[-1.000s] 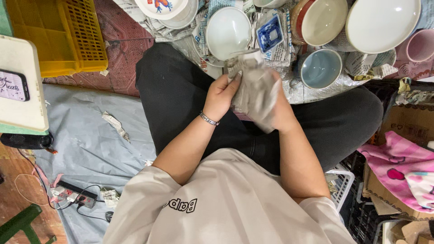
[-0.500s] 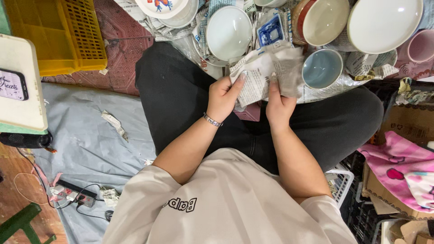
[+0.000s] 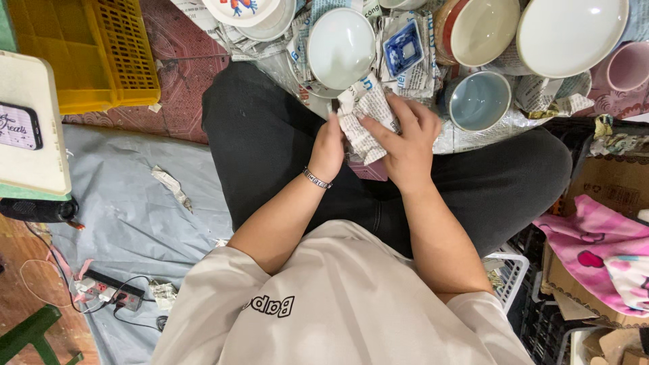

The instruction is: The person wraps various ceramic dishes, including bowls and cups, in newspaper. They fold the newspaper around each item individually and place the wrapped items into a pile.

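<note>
- Floor: red patterned mat [image 3: 182, 88], grey sheet [image 3: 135, 223] over it.
- Yellow crate [image 3: 88, 51] top left.
- Power strip [image 3: 111, 289], green stool [image 3: 30, 332] lower left.
- Cardboard box [image 3: 612, 186] at right.

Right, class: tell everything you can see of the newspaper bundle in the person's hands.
The newspaper bundle is crumpled grey-white printed paper with a little blue print, wrapped into a creased lump. What it covers is hidden. It is held above the lap, over the black trousers, just in front of the bowls on the floor. The left hand grips its left side; the right hand presses fingers over its top and right side. A pink thing shows just below it.
</note>
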